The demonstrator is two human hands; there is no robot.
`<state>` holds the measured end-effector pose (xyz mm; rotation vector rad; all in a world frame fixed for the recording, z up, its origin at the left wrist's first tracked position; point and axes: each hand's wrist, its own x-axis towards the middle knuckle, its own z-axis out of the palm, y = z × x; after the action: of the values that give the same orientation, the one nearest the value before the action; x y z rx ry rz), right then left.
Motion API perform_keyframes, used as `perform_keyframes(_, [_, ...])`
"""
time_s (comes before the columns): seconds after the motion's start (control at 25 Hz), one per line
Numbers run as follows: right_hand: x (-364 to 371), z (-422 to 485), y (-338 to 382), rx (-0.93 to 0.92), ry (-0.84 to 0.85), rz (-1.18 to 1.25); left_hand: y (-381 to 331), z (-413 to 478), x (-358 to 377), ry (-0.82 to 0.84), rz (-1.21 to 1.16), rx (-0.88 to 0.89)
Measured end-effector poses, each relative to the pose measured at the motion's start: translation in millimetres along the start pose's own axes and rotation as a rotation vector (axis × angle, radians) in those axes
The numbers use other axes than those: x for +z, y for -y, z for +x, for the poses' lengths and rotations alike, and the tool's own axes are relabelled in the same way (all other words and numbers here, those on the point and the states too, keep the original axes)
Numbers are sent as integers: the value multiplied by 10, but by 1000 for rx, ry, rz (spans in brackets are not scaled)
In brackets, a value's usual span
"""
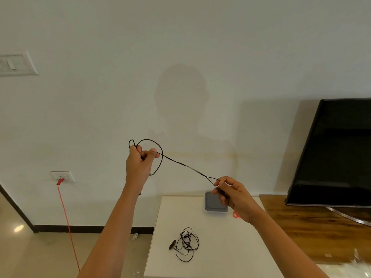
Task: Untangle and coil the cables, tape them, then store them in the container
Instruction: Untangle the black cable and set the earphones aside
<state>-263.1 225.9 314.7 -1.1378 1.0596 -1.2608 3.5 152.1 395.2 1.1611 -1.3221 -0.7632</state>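
Evidently coiling: the left hand (138,159) grips the cable (180,163) loop, the right hand (230,192) pinches its slack; the next loop should go toward the left hand.

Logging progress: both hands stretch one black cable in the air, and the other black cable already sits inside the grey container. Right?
Not inside. The head view shows the other black cable lying tangled on the white table, outside the grey container. The left hand and right hand do stretch one black cable.
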Motion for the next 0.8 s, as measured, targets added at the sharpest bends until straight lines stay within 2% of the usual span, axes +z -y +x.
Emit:
perform_keyframes(0.12, [-55,-24,-21,-66,44,-36,-10,-6,-9,-2,0,-9])
perform_keyframes(0.24, [-103,-32,2,-80,72,-231,-28,-22,-3,8,16,-11])
perform_keyframes(0.4, [-86,-25,26,-150,13,-452,-25,-41,17,9,17,-16])
perform_keyframes(0.6, [-53,-47,35,-181,-65,-314,-62,-38,34,15,7,-1])
perform_keyframes(0.8, [112,-99,-40,18,121,-185,-153,-39,115,55,-13,14])
